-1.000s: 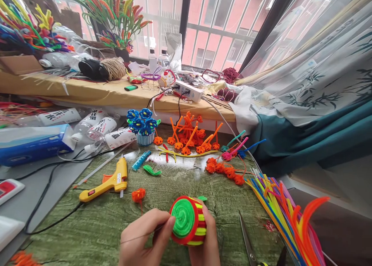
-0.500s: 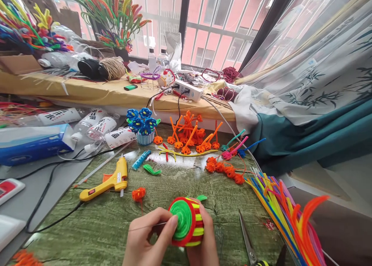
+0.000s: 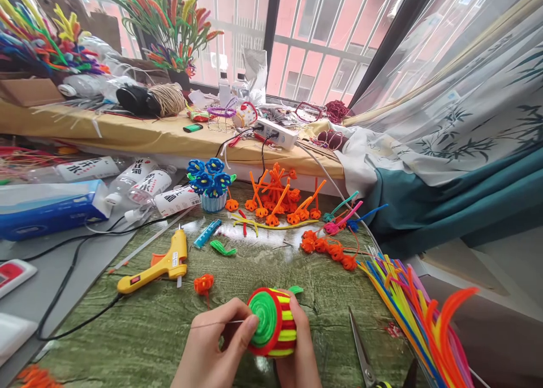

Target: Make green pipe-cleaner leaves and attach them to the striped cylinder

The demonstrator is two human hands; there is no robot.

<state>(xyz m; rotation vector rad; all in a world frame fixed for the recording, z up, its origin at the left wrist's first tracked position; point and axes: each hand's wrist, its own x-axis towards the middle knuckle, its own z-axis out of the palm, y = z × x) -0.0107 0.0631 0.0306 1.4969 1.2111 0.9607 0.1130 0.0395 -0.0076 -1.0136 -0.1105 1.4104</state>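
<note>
A small round pot made of pipe cleaners (image 3: 287, 335), with red and yellow stripes and a green coiled end facing left, is tipped on its side above the table. My right hand (image 3: 303, 337) is wrapped round its right side, fingers partly hidden behind it. My left hand (image 3: 224, 334) is closed in a pinch on a thin wire (image 3: 212, 323) at the middle of the green coil. The wire sticks out to the left past my knuckles. Just behind the pot lies a green pipe-cleaner leaf (image 3: 296, 289). An orange pipe-cleaner flower (image 3: 203, 284) sits to the left.
A yellow glue gun (image 3: 169, 262) with its cord lies on the left. Open scissors (image 3: 360, 348) and a bundle of coloured pipe cleaners (image 3: 407, 309) are on the right. Orange flowers (image 3: 278, 198) and a blue flower pot (image 3: 212, 184) stand at the back.
The pot has turned slightly in my hands. My left hand's pinch stays at the green coil, and the wire now lies a little flatter. The view has shifted slightly.
</note>
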